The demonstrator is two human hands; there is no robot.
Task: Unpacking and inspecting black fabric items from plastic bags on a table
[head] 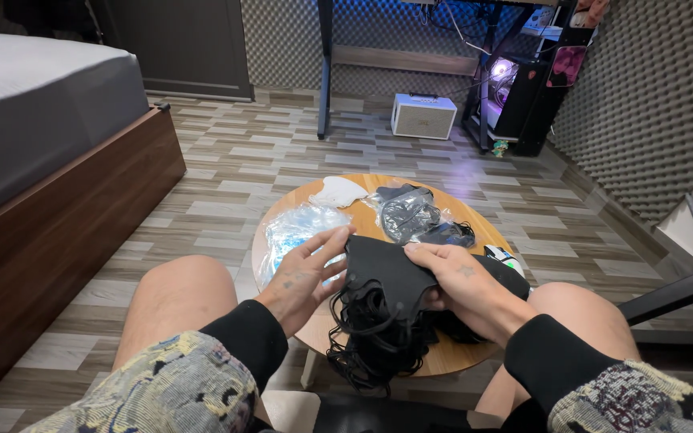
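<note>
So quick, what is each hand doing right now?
Left hand: open, fingertips touching the edge of the stack of black face masks.
Right hand: closed on the stack of black face masks, thumb on top.

a clear plastic bag with a blue tint lies on the left part of the round wooden table. it is crinkly and shiny. the left hand has its fingers spread out and rests on the near edge of this bag.

another clear plastic bag lies near the far side of the table. it is see-through, with dark black things inside.

a small packet in white, green and black peeks out at the right edge of the table, just behind the right hand.
</note>
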